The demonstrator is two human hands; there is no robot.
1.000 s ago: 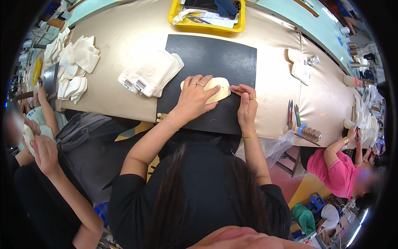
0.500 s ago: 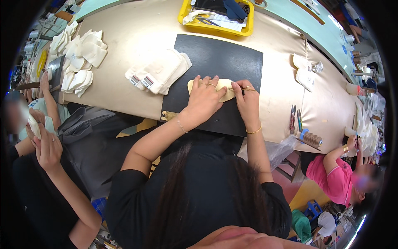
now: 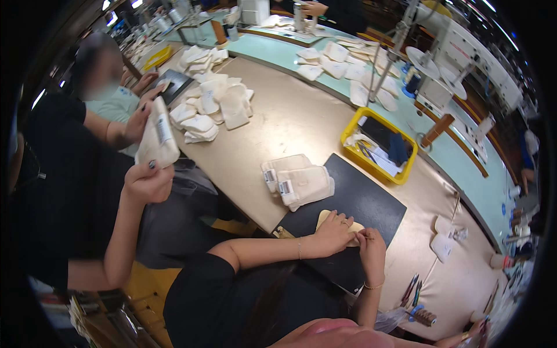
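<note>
A cream, rounded fabric piece (image 3: 323, 217) lies on the black board (image 3: 371, 197), partly covered by my hands. My left hand (image 3: 337, 233) rests flat across it with the fingers stretched out. At the piece's right end my right hand (image 3: 371, 245) is closed in a pinch. A thin, brownish stick-like tool (image 3: 369, 237) shows faintly between its fingers; its tip is hard to make out. Left of my hands, a small stack of cream pieces with white labels (image 3: 304, 181) overlaps the board's edge.
A yellow tray (image 3: 409, 165) holding dark cloth and papers stands beyond the board. Piles of cream pieces (image 3: 217, 104) lie far left. Pens (image 3: 411, 289) and a brown thread spool (image 3: 423, 316) sit at right. A nearby person (image 3: 152, 180) on the left holds a labelled cream piece.
The view has swung to the left, so the table and my hands appear lower and farther right. My hands stay on the same piece, with the right one still pinching at its end.
</note>
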